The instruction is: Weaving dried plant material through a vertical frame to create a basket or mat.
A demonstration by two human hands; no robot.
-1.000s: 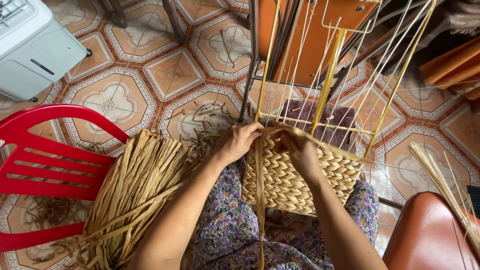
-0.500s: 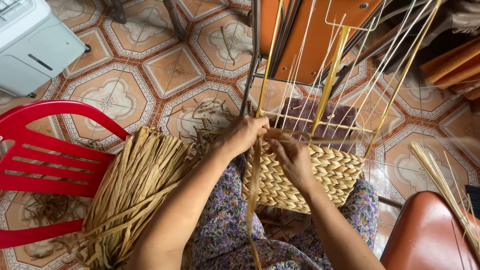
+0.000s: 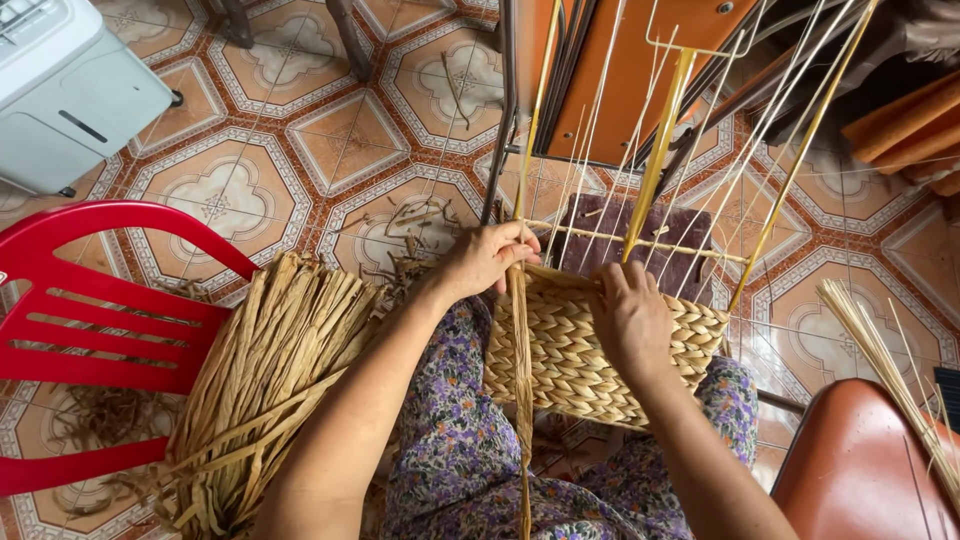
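Basket: a half-woven basket [image 3: 590,350] of plaited straw rests on the person's lap, over floral-print trousers [image 3: 450,450]; the woven wall rises only part of the way up its frame.
Frame: thin pale uprights [image 3: 600,130] and yellow rods [image 3: 660,150] stand bare above the woven rim; judged from this, the lower band is done and most of the height is left.
Working strand: a long straw strand [image 3: 522,400] hangs from the rim down between the knees.
Left hand: the left hand [image 3: 485,258] is closed, pinching the strand at the rim's near corner.
Right hand: the right hand [image 3: 632,320] lies curled over the top edge, pressing the weave; it grips nothing I can make out.
Supply: a thick bundle of dry straw [image 3: 265,380] leans just beside the left knee, against a red plastic chair [image 3: 90,330]; plenty is unused.
Floor: patterned tiles [image 3: 230,190] carry loose scraps.
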